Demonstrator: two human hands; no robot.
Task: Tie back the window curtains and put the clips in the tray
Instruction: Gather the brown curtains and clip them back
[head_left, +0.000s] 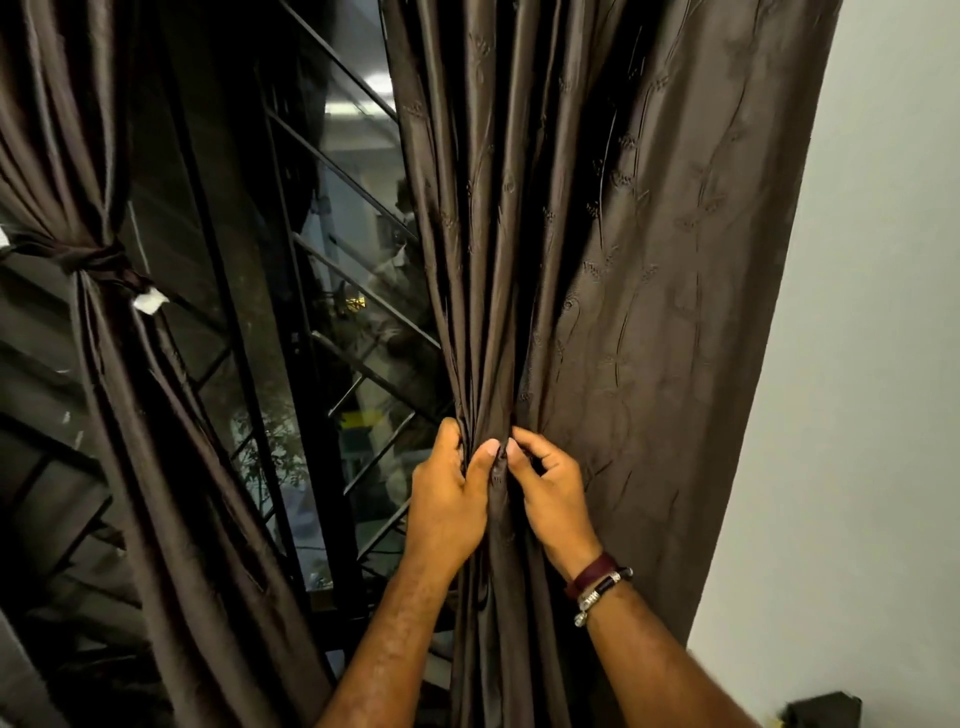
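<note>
Far off to the left of my hands, one curtain (104, 322) is hanging already tied with its band (98, 258). Right in front of me, my left hand (447, 499) and right hand (550, 493) are squeezing the other curtain (571, 260) into a bunch, fingers curled tight. It is not tied yet. I am seeing no clips or tray.

No legible text, label, brand, number or sign anywhere in view.

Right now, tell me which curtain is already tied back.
The left curtain: a knotted band cinches its middle. The right curtain hangs loose, gathered only by the left hand and right hand.
</note>
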